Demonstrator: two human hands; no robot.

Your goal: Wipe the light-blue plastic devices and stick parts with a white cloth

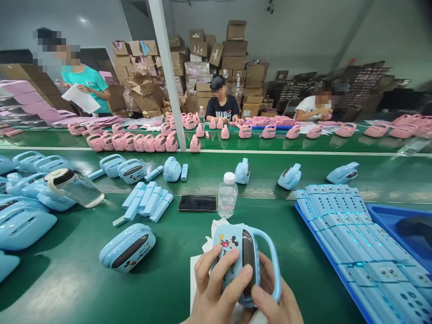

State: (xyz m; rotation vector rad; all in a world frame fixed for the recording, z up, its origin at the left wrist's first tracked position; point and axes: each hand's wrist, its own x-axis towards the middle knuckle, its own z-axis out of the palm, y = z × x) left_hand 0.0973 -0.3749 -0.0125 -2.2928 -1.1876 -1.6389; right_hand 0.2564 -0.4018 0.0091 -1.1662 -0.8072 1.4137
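Observation:
A light-blue plastic casing with a loop handle (274,258) is held up in front of me, tilted, its handle to the right. It bears a cartoon mouse print and a glossy dark panel. My left hand (218,285) lies across its printed face, fingers bent against it. With the thumb near the lower edge and fingers behind the handle, my right hand (278,301) grips the other side. White paper (195,276) lies beneath. A similar blue casing (128,247) rests on the green bench to the left.
A water bottle (227,198) and phone (197,203) lie just beyond my hands. Several blue bars (148,200) are piled left; a blue tray (334,270) full of them sits right. More blue casings (23,220) crowd the far left. Co-workers (222,103) sit across, behind pink casings (148,143).

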